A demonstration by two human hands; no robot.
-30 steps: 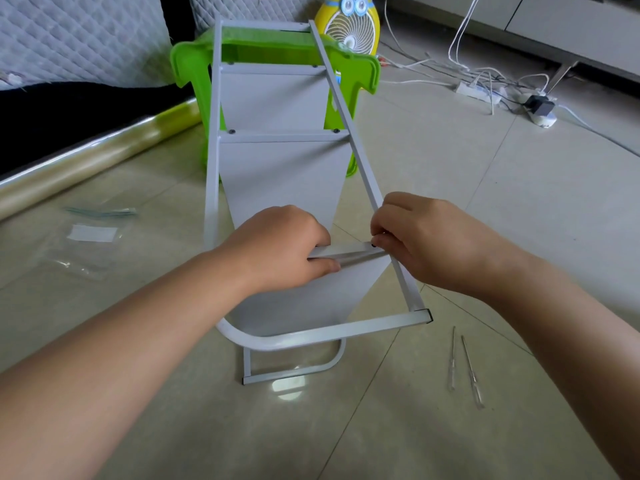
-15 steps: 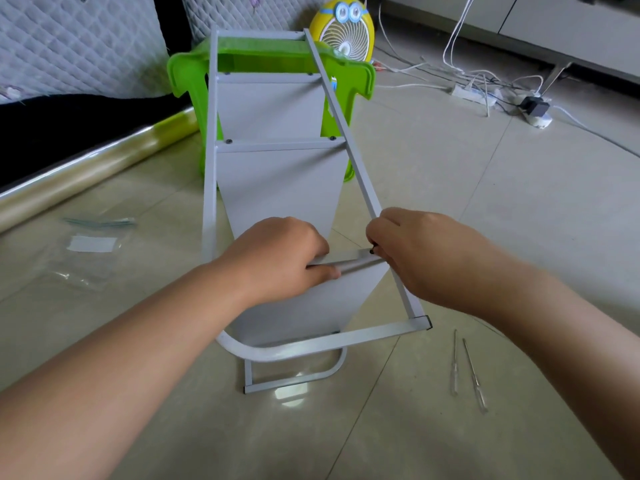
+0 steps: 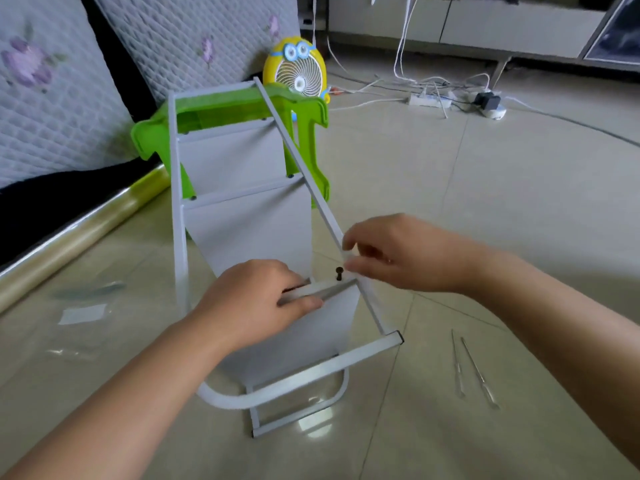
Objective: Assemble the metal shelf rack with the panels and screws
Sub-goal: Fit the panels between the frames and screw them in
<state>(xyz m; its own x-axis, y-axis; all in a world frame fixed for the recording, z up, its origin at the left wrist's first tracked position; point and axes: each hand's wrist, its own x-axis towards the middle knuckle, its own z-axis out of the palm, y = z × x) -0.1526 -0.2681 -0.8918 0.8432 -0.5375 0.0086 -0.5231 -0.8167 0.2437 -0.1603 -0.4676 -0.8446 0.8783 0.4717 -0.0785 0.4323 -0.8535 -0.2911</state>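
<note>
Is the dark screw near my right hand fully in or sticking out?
Sticking out: the screw has its head raised clear of the shelf panel edge, with its shank showing.
</note>
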